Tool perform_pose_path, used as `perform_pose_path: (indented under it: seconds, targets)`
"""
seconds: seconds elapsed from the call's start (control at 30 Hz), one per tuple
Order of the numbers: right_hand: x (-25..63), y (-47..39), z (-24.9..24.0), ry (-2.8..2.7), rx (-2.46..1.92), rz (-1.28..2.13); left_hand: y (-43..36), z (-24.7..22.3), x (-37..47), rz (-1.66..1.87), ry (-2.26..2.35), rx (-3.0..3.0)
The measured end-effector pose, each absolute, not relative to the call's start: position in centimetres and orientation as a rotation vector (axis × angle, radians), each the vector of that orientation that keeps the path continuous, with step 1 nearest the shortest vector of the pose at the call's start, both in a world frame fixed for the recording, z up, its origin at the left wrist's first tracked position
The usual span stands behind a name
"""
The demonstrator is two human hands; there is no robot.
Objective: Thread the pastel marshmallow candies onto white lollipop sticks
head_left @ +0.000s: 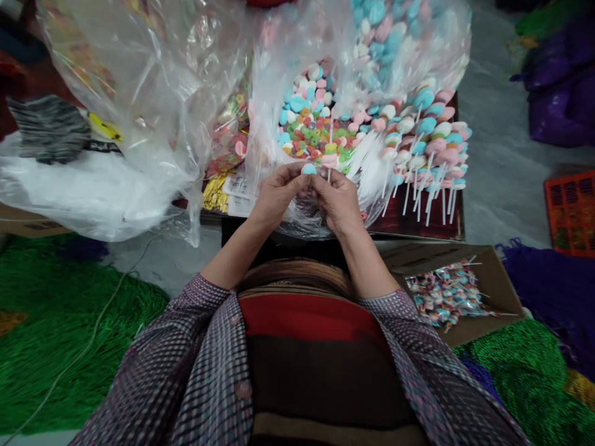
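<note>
Both my hands meet over the near edge of the candy pile. My left hand (279,193) is closed, with a light blue marshmallow (308,169) pinched at its fingertips. The fingers of my right hand (340,197) touch or nearly touch that piece too. They are closed around an upright white stick (331,131), which carries a pink marshmallow (329,160) and a yellow-green gummy ring (330,148). Just beyond lie loose gummy rings (310,133) and pink, white and blue marshmallows (297,104) in an open plastic bag (263,133). Bare white sticks (369,162) lie beside my right hand.
Finished marshmallow skewers (430,145) are stacked at the table's right edge. Below them stands a cardboard box (499,285) of wrapped skewers. Large clear bags (153,80) and gold twist ties (215,193) lie left. Green shredded material (69,334) covers the floor; an orange crate (571,214) stands far right.
</note>
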State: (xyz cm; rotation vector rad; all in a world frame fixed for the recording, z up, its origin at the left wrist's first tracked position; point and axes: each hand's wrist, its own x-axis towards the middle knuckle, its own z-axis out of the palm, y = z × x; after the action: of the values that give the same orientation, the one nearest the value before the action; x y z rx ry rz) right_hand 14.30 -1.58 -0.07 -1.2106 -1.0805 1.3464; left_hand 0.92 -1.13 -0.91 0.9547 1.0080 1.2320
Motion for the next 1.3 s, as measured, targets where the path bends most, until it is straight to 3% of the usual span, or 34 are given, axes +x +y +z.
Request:
perform_pose_path:
  seconds: [0.63, 0.97, 1.3]
  targets:
    - [16.8, -5.8, 1.3, -1.165, -1.275, 1.365, -1.1, -0.3, 1.2, 1.121, 1.07, 0.855]
    - [18.0, -9.1, 3.1, -1.561, -1.366, 1.298, -0.4, -2.1, 0.8, 1.241, 1.035, 0.813]
    - [18.1, -9.3, 3.6, -1.612, -1.449, 1.244, -0.4, -2.8, 0.8, 1.295, 1.027, 0.893]
